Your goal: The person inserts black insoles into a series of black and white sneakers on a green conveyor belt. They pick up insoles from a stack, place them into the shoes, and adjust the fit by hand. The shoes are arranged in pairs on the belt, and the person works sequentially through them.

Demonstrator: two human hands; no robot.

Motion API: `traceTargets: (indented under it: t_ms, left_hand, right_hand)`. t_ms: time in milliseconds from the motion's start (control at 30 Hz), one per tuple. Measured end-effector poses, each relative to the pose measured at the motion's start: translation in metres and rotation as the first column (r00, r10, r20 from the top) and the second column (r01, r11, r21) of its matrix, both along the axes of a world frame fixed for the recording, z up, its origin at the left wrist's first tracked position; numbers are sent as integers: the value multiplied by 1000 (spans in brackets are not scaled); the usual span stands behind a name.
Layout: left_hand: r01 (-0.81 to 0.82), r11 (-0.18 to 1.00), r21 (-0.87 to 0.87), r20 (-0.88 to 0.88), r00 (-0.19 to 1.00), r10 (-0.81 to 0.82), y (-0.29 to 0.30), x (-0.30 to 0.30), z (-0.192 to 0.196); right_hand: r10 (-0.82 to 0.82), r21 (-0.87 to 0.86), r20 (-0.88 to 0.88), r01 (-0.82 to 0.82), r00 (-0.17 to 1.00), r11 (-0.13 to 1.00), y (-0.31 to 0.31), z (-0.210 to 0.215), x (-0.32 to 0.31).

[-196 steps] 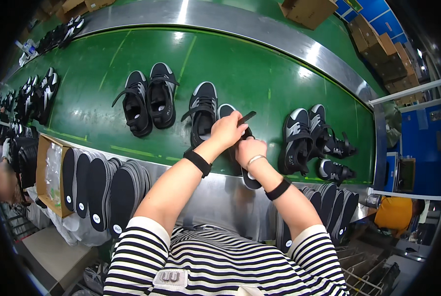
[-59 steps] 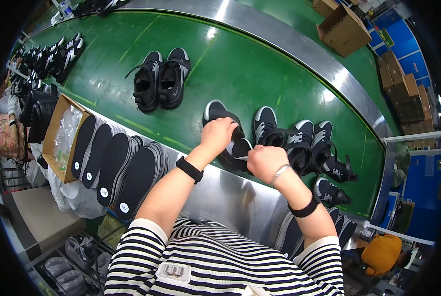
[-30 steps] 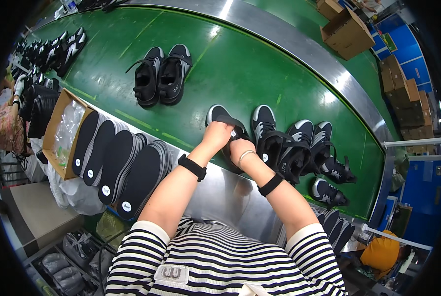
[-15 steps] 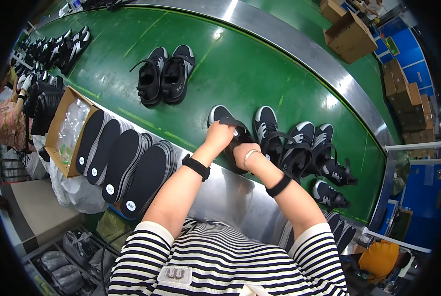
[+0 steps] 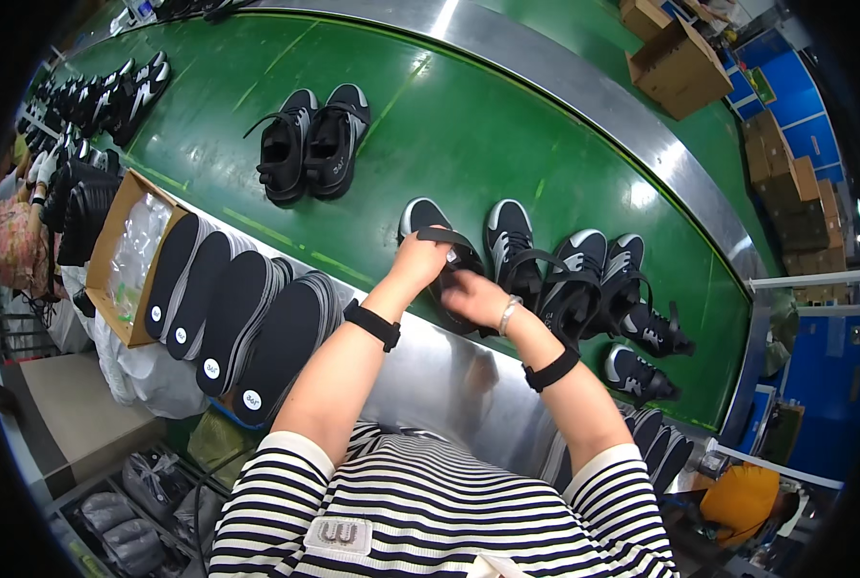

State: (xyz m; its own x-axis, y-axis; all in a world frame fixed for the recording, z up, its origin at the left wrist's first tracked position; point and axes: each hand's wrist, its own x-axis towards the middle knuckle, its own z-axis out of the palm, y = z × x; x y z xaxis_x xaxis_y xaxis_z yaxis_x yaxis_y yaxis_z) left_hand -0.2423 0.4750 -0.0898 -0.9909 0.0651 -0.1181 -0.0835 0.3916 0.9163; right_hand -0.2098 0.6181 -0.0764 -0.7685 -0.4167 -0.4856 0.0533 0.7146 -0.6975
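Observation:
A black sneaker (image 5: 418, 214) with a grey toe edge lies before me on the green belt, its toe pointing away. My left hand (image 5: 422, 260) is closed on its upper, by the raised black strap (image 5: 451, 237). At the shoe's opening is my right hand (image 5: 478, 299), its fingers dark and blurred, so their grip is unclear. The inside of the shoe is mostly hidden by my hands. Just right of it stand another black sneaker (image 5: 510, 223) and a pair with loose straps (image 5: 581, 252). Farther off to the left is one more pair (image 5: 336, 144).
Stacks of black insoles (image 5: 290, 337) with white round stickers line the steel ledge (image 5: 430, 380) at left. Beside them sits a cardboard box (image 5: 112, 299) holding clear plastic. More sneakers stand far left, near a person in a floral top (image 5: 16, 231). More insoles (image 5: 656, 438) lie right.
My right hand has drawn partly out of the sneaker's opening, and its fingers now show in part. My left hand keeps its hold. The shoes have shifted slightly left and up in view.

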Motion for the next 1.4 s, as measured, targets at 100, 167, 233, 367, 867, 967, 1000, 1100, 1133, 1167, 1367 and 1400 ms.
traceTargets:
  t_ms: [100,167,233,367,867,967,1000,1100,1133,1167,1367,1400]
  left_hand:
    - [60,998,18,119,991,-62,-1,3,17]
    - [86,996,6,101,991,-86,1,2,18]
    - [88,996,-35,51,995,-86,5,2,16]
    - [105,993,-61,11,994,-105,10,-2,23]
    - [324,942,85,101,938,-331,37,91,105]
    - [302,946,-120,-22,951,-307,-13,108,138]
    - [273,953,-133,-65,957,-284,-37,113,155]
    - [-54,934,-353,-213,977,-24,-118,102,189]
    - [-291,873,-391,-258,945,199,-156,93,187]
    - [-432,769,-471,-316,896,311,-198,80,191]
    - [-808,76,-585,-727,563,392,-368,77,132]
    - [-803,200,-561,-679,585,444,-314,79,146]
  right_hand:
    - [-508,-465,461,685,728,560,-8,-7,3]
    - [-581,-470,440,726,685,501,-12,-8,3]
    - [-630,-451,389,736,672,506,-11,-11,4]
    - [-607,-497,503,781,615,379,-9,0,9]
    - [-424,-519,10,367,906,772,57,55,82]
    - [-342,-274,-501,229,795,934,59,56,79]
    - [-309,-142,-589,281,747,949,67,44,80]
    - [-253,140,-455,350,854,926,76,24,82]
    - [-214,215,-379,311,900,926,77,15,79]
    - [-254,221,-324,334,911,916,74,10,77]
    - [-278,217,-411,390,868,895,27,5,40]
    - [-277,213,-422,391,863,895,19,1,29]
